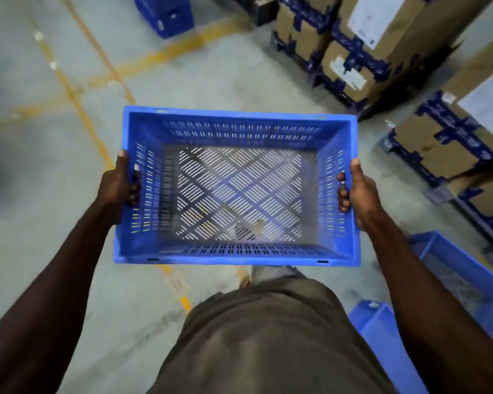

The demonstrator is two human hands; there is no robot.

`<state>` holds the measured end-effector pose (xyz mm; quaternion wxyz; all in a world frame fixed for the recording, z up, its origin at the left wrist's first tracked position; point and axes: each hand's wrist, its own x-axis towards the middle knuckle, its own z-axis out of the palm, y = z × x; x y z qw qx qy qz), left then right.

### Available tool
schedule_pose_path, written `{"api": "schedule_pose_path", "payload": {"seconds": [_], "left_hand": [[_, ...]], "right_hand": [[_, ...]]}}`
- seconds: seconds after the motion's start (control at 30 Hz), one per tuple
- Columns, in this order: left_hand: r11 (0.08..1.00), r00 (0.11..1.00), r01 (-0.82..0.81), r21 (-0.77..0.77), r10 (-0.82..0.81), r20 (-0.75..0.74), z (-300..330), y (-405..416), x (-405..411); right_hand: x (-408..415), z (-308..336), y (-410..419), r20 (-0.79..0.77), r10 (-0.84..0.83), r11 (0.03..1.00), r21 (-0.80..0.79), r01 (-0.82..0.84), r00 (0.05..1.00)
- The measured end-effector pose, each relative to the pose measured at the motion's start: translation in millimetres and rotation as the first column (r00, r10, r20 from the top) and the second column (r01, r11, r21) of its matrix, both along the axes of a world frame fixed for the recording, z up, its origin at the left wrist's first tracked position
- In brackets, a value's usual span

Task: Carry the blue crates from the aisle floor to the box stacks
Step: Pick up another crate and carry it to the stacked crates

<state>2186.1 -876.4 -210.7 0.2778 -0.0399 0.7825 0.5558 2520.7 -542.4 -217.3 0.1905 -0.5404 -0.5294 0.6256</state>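
An empty blue slotted crate hangs level in front of my body, above the grey floor. My left hand grips its left short wall, fingers curled through the handle slot and thumb on the rim. My right hand holds the right short wall the same way. Stacks of brown cardboard boxes with dark blue tape stand at the upper right, just beyond the crate's far right corner.
More taped box stacks line the right edge. Two blue crates lie on the floor at the lower right by my right arm. Another blue crate stands at the top. Worn yellow lines cross the open floor on the left.
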Motion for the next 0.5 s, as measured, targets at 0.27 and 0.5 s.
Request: {"api": "schedule_pose_path", "payload": {"seconds": [0.27,0.5], "left_hand": [[0.982,0.983,-0.184,-0.038,0.183,-0.018,2.4,-35.5,-116.3],[0.937,0.938,-0.346,-0.038,0.345,-0.04,23.4,-87.2,-232.2]], "right_hand": [[-191.7,-17.1,16.6,0.001,0.175,0.984,-0.023,-0.175,0.985],[-372.5,-4.6,-0.9,0.016,0.313,0.95,-0.019,-0.313,0.95]]}}
